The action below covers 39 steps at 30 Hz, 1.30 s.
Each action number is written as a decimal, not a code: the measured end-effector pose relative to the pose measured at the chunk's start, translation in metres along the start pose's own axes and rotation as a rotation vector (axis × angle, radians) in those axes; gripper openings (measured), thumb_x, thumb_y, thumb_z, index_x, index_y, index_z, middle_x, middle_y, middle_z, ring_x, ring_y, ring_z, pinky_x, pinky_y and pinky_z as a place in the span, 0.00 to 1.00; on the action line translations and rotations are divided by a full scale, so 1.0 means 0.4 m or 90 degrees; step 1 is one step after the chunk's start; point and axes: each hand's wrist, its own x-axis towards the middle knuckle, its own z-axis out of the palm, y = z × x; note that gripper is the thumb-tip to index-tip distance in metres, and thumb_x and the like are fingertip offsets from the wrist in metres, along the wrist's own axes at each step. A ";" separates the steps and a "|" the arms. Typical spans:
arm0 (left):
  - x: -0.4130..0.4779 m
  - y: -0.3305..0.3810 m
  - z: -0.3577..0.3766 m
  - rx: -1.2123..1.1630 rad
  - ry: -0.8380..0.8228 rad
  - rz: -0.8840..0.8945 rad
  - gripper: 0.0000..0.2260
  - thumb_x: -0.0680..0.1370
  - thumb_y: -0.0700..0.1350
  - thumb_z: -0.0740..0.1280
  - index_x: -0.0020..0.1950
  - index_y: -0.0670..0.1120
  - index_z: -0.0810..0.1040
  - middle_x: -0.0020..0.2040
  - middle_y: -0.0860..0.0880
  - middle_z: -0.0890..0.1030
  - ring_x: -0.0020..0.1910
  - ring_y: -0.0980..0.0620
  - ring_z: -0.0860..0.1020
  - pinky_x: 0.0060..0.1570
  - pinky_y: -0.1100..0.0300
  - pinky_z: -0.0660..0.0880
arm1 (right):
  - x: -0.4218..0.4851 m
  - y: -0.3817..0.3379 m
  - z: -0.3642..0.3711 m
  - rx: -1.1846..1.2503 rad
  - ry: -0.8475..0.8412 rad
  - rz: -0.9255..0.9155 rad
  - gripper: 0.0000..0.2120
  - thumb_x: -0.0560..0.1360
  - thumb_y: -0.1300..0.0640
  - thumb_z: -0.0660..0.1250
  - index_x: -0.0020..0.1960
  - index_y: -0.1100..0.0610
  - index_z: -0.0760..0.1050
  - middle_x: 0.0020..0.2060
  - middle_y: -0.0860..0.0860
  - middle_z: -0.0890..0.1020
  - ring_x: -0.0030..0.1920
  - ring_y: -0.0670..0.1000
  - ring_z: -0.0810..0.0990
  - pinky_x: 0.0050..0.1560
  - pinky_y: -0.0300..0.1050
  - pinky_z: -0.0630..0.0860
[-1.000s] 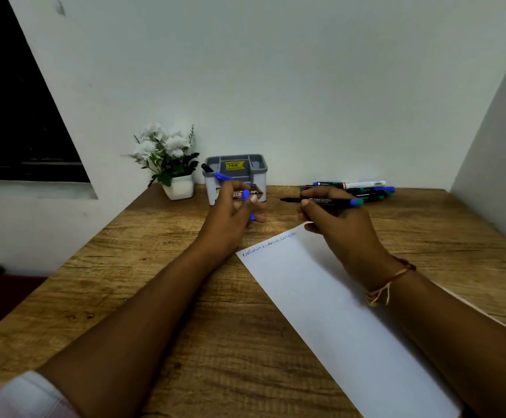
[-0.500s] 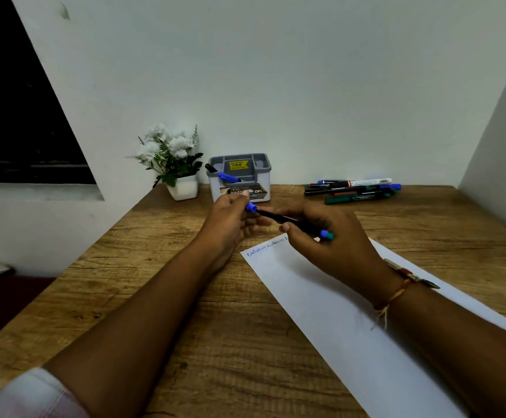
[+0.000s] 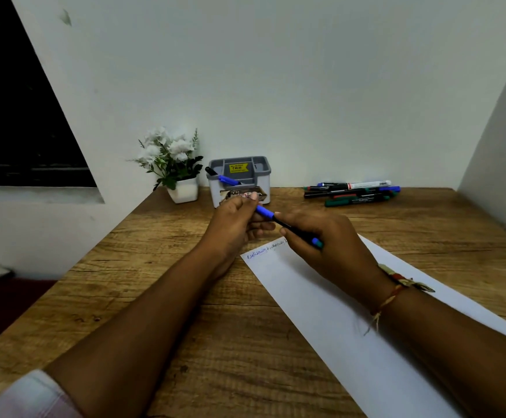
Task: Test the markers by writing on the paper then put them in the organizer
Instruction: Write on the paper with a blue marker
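My right hand [image 3: 321, 245] grips a black marker with a blue end [image 3: 301, 235] above the top corner of the white paper [image 3: 336, 321]. My left hand [image 3: 235, 226] pinches the blue cap [image 3: 264, 211] at the marker's front end; cap and marker meet. A line of blue writing [image 3: 265, 251] runs along the paper's top edge. The grey organizer [image 3: 239, 181] stands behind my left hand with one blue-capped marker [image 3: 224, 177] in it. A pile of several markers [image 3: 354, 193] lies at the back right.
A small white pot of white flowers [image 3: 173, 167] stands left of the organizer. The wooden table [image 3: 155, 297] meets a white wall behind and another on the right. Its left edge drops off to the floor.
The right hand brought the marker down and left from near the pile, tip turned toward my left hand. The cap in my left hand now meets the marker's front end.
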 end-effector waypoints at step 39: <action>0.196 0.056 0.053 0.444 0.350 0.343 0.07 0.80 0.40 0.67 0.55 0.44 0.83 0.51 0.45 0.84 0.46 0.54 0.81 0.37 0.77 0.71 | 0.005 0.049 -0.035 -0.142 -0.224 0.229 0.24 0.81 0.42 0.65 0.76 0.45 0.69 0.67 0.46 0.80 0.65 0.47 0.78 0.57 0.40 0.71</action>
